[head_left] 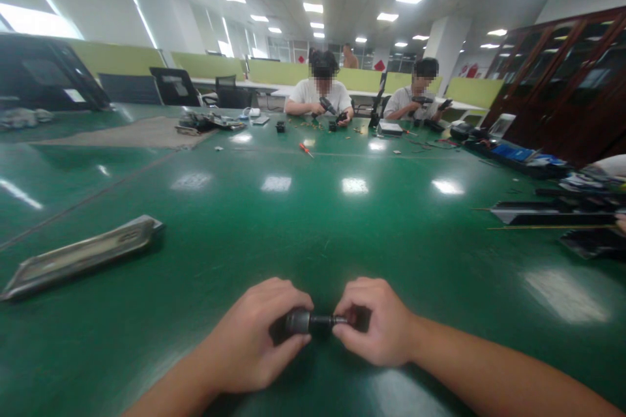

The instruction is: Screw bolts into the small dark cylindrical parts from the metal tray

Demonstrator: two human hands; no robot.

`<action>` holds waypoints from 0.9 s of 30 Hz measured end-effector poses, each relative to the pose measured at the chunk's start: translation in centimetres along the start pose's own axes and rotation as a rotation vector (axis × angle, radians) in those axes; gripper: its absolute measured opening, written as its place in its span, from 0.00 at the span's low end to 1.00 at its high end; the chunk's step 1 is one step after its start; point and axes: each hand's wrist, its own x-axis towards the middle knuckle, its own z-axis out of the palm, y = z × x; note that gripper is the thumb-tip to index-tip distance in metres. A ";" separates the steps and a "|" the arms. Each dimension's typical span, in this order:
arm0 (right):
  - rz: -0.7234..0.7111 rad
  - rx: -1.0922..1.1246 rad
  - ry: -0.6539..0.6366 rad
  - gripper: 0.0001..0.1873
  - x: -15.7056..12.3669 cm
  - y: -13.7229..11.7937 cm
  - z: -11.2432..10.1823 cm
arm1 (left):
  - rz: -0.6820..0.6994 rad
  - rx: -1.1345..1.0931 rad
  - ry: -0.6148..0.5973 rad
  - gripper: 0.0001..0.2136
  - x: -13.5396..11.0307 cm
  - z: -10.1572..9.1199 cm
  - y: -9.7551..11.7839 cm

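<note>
Near the front edge of the green table, both hands are on a dark cylindrical tool (320,320) lying crosswise between them. It has a thick grey-black body on the left and a narrower black shaft with a metallic tip on the right. My left hand (259,335) wraps its fingers and thumb round the thick body, hiding its far end. The narrow tip is pinched between thumb and fingers of my right hand (376,322). What kind of tool it is, I cannot tell.
On the green table (317,228), a phone-like case (88,254) lies at left. An orange screwdriver (306,150) is farther off. Dark parts (552,214) crowd the right edge. Across the table, two people (320,94) handle power drills.
</note>
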 end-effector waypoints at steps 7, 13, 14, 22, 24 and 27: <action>0.002 -0.009 0.008 0.02 0.2 -0.1 -0.2 | 0.001 0.008 0.016 0.08 0.1 -0.1 0.0; -0.006 -0.005 0.014 0.03 0.2 -0.1 -0.2 | 0.001 0.010 0.025 0.08 0.0 -0.3 0.1; -0.008 -0.005 0.015 0.03 0.2 -0.1 -0.3 | 0.000 0.011 0.027 0.08 0.0 -0.3 0.1; -0.005 0.006 0.016 0.03 0.2 -0.2 -0.5 | 0.011 0.008 0.037 0.08 0.0 -0.3 0.0; -0.002 0.006 0.013 0.03 0.2 -0.2 -0.5 | 0.012 0.009 0.032 0.07 0.0 -0.3 0.1; -0.006 0.005 0.013 0.03 0.2 -0.1 -0.5 | 0.008 0.019 0.027 0.07 0.0 -0.4 0.1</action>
